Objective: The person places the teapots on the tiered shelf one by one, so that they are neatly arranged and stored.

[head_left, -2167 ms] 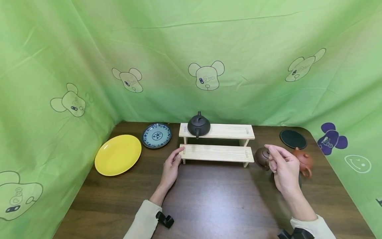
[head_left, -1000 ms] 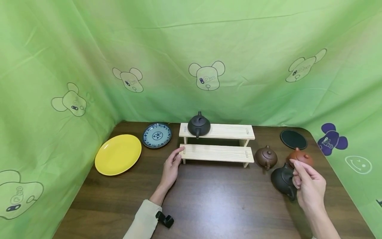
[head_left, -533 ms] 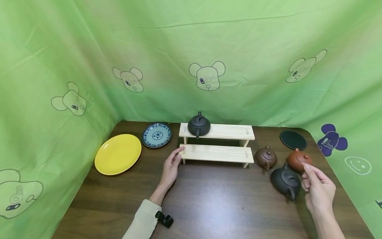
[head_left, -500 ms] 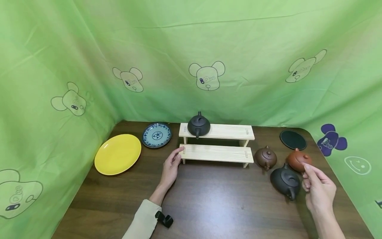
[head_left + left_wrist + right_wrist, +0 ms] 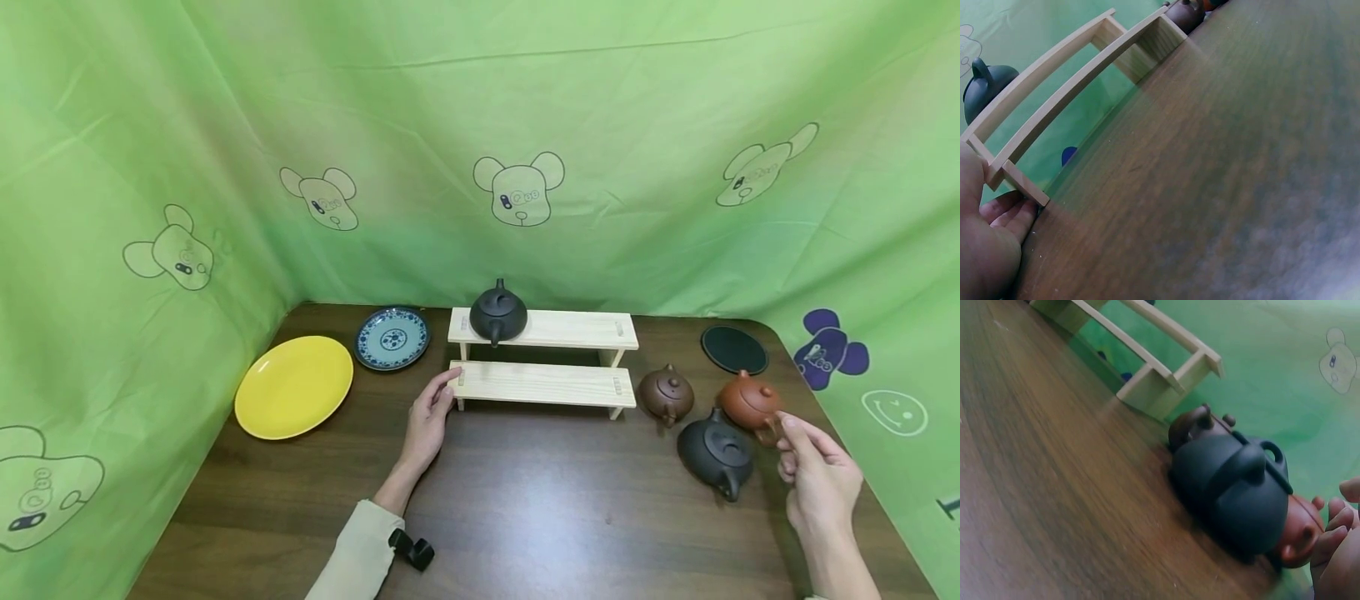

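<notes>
My left hand (image 5: 429,421) holds the left end of a pale two-step wooden display stand (image 5: 543,383). In the left wrist view its fingers lie curled by the stand's leg (image 5: 1025,183). My right hand (image 5: 821,475) is at the far right, with bent fingers and its fingertips right at the handle of an orange clay teapot (image 5: 748,402); I cannot tell whether they grip it. A large black teapot (image 5: 712,454) sits just in front of the orange one and partly hides it in the right wrist view. To their left is a small brown teapot (image 5: 666,395).
Another black teapot (image 5: 498,315) stands on the left of the stand's upper step. A yellow plate (image 5: 294,387) and a blue patterned plate (image 5: 392,338) lie at the left. At the back right is a dark round plate (image 5: 735,349). Green cloth (image 5: 420,108) borders the table.
My right hand has moved right and down, from in front of the brown teapot, past the black one, to the orange teapot's handle. My left hand has stayed at the stand.
</notes>
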Tool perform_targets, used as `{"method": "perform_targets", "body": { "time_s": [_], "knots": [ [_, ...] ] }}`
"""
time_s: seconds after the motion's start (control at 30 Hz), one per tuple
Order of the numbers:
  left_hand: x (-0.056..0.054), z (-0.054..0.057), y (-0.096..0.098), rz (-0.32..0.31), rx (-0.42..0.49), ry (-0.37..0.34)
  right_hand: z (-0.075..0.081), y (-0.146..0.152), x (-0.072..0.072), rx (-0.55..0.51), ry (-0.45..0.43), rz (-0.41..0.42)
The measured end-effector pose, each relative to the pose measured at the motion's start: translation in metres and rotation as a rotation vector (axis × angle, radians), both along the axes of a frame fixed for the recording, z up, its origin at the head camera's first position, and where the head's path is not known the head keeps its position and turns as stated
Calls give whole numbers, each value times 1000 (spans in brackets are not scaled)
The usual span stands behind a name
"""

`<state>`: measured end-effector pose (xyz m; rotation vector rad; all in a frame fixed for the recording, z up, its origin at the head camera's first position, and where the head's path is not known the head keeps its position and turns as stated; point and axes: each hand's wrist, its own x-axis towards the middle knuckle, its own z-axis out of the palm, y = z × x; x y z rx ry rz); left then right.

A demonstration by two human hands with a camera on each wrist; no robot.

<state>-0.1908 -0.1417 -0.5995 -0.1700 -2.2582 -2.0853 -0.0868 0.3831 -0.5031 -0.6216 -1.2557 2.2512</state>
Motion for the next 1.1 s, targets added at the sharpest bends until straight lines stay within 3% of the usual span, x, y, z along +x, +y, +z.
{"method": "perform_targets", "body": {
  "time_s": [0.13,0.3,0.47,0.6,0.7,0.87,1.03,1.1],
  "knots": [
    [0,0,0,5,-2,11,-3,5,1,39,-64,29],
    [4,8,3,31,-31,16,-7,10,1,62,-102,62],
    [13,23,8,38,-33,105,-10,15,1,65,-129,87],
    [16,27,8,33,-34,153,-10,18,3,92,-173,116],
    [13,22,7,30,-33,149,-10,19,5,144,-217,160],
    [5,7,3,29,-31,62,-11,21,6,219,-263,215],
    [1,1,0,12,13,-13,-13,22,6,213,-242,242],
    [2,3,1,12,-3,11,-13,23,6,200,-222,250]
  ]
}}
